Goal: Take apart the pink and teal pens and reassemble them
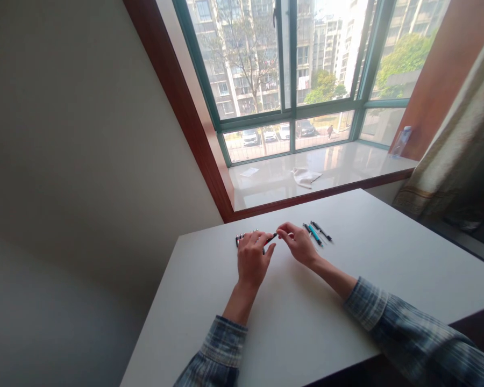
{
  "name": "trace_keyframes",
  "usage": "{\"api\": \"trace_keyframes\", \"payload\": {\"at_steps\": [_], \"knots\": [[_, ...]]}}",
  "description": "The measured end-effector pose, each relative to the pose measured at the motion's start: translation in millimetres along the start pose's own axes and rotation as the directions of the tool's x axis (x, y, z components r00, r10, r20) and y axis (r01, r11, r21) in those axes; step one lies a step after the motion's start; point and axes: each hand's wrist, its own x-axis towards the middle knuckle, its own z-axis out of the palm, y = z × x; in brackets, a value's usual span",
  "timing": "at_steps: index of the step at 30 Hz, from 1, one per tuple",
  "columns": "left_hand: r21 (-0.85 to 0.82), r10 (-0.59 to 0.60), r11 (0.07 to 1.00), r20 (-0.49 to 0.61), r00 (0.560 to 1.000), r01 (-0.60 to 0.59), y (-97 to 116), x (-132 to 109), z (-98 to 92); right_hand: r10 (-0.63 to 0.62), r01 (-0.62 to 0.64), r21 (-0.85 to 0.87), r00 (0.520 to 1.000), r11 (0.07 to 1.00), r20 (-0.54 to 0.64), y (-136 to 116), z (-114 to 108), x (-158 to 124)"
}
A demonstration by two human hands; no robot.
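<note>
Both my hands rest at the far side of a white table [306, 322]. My left hand [252, 258] and my right hand [298, 244] are closed on the two ends of one dark pen [271, 237], held just above the table between them. Small dark pen parts [242, 236] lie by my left hand's fingertips. To the right of my right hand lie a teal pen [315, 235] and a dark pen [321, 231], side by side on the table.
A white window sill [347, 166] runs beyond the table, with a crumpled white cloth [304, 176], a paper scrap [249, 172] and a clear bottle [401, 141] on it. A curtain [460, 145] hangs at the right. A plain wall stands at the left.
</note>
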Motion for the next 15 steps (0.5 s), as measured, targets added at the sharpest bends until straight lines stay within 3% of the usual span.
{"api": "trace_keyframes", "payload": {"at_steps": [15], "knots": [[-0.008, -0.054, 0.999, -0.011, 0.999, 0.053, 2.7, -1.0, -0.3, 0.021, -0.025, 0.131, 0.999, 0.991, 0.033, 3.9, 2.9, 0.1]]}}
